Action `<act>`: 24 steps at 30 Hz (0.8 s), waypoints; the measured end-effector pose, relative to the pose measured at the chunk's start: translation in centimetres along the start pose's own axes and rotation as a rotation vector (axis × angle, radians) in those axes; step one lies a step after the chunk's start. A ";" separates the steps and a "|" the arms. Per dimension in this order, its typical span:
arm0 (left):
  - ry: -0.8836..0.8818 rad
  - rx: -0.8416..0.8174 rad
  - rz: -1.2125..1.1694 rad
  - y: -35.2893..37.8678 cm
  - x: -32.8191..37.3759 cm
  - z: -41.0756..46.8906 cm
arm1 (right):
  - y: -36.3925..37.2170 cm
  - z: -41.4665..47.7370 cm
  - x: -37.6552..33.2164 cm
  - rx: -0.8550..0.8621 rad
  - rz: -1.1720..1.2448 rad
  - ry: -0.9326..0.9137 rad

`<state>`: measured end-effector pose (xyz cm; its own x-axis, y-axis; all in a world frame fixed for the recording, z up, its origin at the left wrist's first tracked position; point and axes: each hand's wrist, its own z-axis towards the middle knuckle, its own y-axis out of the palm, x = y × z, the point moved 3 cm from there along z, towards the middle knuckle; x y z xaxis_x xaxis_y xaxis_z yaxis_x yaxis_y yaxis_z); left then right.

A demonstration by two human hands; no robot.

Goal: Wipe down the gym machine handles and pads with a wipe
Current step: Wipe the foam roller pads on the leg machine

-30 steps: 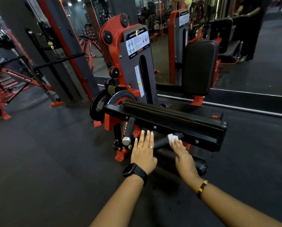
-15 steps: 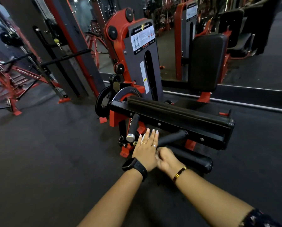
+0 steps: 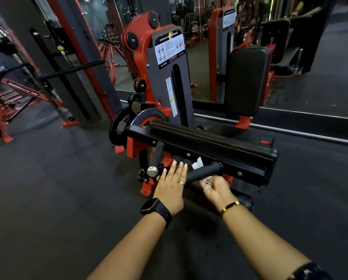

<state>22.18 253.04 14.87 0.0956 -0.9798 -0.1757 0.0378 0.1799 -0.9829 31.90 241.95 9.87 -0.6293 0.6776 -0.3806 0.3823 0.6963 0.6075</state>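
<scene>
Left hand (image 3: 172, 186) flat, fingers straight, at near end of black foam handle (image 3: 204, 172). Right hand (image 3: 216, 188) curled, pinches white crumpled wipe (image 3: 197, 164) draped round handle.

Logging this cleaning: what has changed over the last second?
The right hand slid the wipe along the handle from its far end toward its near end and now seems to pinch it from below, a corner poking up behind the handle. The left hand stayed flat, fingers straight, beside the near end.
</scene>
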 end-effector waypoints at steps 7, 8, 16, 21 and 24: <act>0.026 0.039 -0.103 0.8 -0.1 0.0 | -1.9 -0.7 -2.9 0.120 -0.257 -0.084; 0.022 0.049 -0.127 0.8 -0.1 0.0 | -1.9 -1.0 -3.3 0.098 -0.287 -0.101; 0.050 0.133 -0.329 2.0 -0.2 0.0 | -1.8 -4.9 -6.0 -0.139 -1.153 -1.128; -0.018 0.090 -0.718 1.2 -0.3 -0.2 | -1.3 -1.7 -2.9 -0.249 -1.722 -1.346; -0.108 0.048 -1.155 1.4 -0.8 0.7 | -0.1 -1.6 -1.0 -0.228 -1.552 -1.248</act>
<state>22.88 254.09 13.68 0.0639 -0.5505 0.8324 0.1955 -0.8110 -0.5514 31.45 240.81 11.33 0.4899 -0.5279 -0.6938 -0.0620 0.7727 -0.6317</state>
